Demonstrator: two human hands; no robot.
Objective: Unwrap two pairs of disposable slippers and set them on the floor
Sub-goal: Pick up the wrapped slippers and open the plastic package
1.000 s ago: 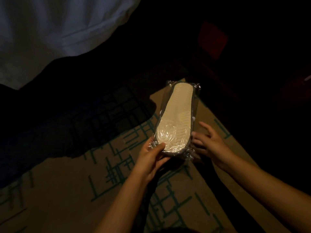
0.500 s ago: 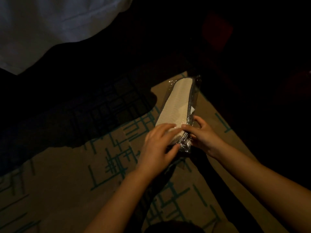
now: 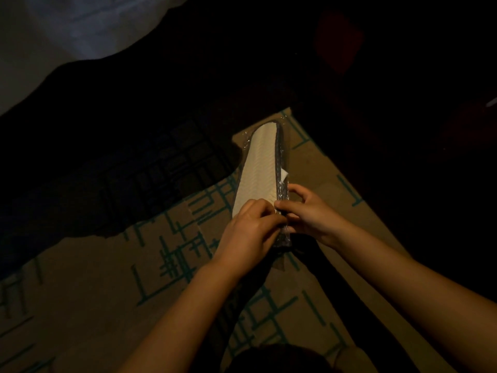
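A pair of pale disposable slippers in clear plastic wrap [image 3: 258, 162] is held above the carpet, turned on edge with its ribbed sole facing left and its toe pointing away from me. My left hand [image 3: 250, 232] pinches the wrapper at the near end from the left. My right hand [image 3: 304, 211] pinches the same spot from the right, fingertips meeting the left hand's. A small white tag shows inside the wrap on the right side. No second pair is in view.
Below lies a tan carpet with teal line patterns [image 3: 107, 278]. A white bed sheet [image 3: 53, 30] fills the upper left corner. The rest of the room is in deep shadow, and a dim red shape [image 3: 338, 41] sits at the upper right.
The package turned from sole-up to on edge. Both hands closed in on the near end of the wrapper, and the right hand went from spread beside it to pinching it.
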